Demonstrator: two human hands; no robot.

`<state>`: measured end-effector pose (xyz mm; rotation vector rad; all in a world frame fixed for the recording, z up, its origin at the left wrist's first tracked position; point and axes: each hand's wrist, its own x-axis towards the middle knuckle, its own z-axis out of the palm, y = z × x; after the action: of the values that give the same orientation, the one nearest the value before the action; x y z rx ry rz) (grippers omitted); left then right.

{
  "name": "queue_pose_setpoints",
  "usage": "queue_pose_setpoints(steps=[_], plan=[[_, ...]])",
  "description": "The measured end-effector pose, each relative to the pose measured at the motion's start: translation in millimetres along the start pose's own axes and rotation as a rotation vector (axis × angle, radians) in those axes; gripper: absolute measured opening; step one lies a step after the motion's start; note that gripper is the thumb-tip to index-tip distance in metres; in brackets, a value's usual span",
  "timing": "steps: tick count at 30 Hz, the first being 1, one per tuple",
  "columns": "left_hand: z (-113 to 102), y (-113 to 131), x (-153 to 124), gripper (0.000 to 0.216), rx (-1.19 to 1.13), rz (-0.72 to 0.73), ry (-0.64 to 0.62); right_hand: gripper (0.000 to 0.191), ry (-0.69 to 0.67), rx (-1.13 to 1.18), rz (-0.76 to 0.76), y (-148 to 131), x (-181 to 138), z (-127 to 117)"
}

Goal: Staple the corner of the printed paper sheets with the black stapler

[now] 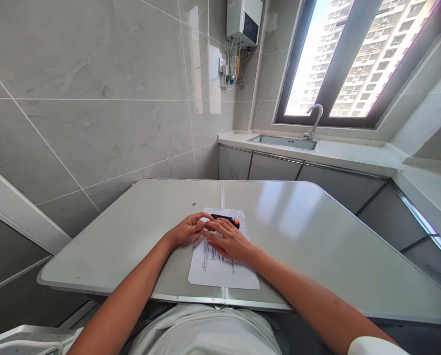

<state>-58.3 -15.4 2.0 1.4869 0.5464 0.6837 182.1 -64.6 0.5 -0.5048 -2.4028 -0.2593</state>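
A printed sheet of paper (223, 276) lies on the table, with both hands above its upper left part. My left hand (188, 229) is curled, its thumb and fingers drawn together near the sheet's left edge; anything between them is too small to make out. My right hand (231, 241) reaches over the print with its fingers stretched out and slightly apart, the tips meeting the left fingertips. Just beyond the right fingers lies a slim black tool with an orange end (236, 223), partly covered by the hand, its kind unclear.
The pale folding table (297, 246) has a metal seam down its middle. Small dark bits (194, 203) lie beyond the left hand. A tiled wall (94, 123) stands to the left. Behind the table is a counter with a sink (257, 140) and a faucet (316, 118).
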Motion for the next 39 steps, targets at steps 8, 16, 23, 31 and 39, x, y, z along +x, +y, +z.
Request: queue_pose_setpoints(steps=[8, 16, 23, 31, 39], plan=[[4.0, 5.0, -1.3, 0.063, 0.052, -0.012, -0.050, 0.040, 0.010, -0.024, 0.017, -0.7, 2.3, 0.0], [2.0, 1.6, -1.9, 0.071, 0.026, -0.017, -0.040, 0.054, 0.034, 0.024, 0.080, 1.0, -1.0, -3.5], [-8.3, -2.7, 2.5, 0.047, 0.350, 0.079, 0.377, 0.050, 0.235, 0.062, 0.334, 32.8, -12.3, -16.2], [-24.4, -14.6, 7.4, 0.022, 1.312, -0.303, 0.699, 0.053, -0.064, -0.077, 0.948, 114.2, -65.9, -17.7], [-28.4, -21.2, 8.8, 0.017, 1.360, -0.288, 0.713, 0.052, -0.386, -0.153, 1.086, 129.3, -79.7, 0.7]])
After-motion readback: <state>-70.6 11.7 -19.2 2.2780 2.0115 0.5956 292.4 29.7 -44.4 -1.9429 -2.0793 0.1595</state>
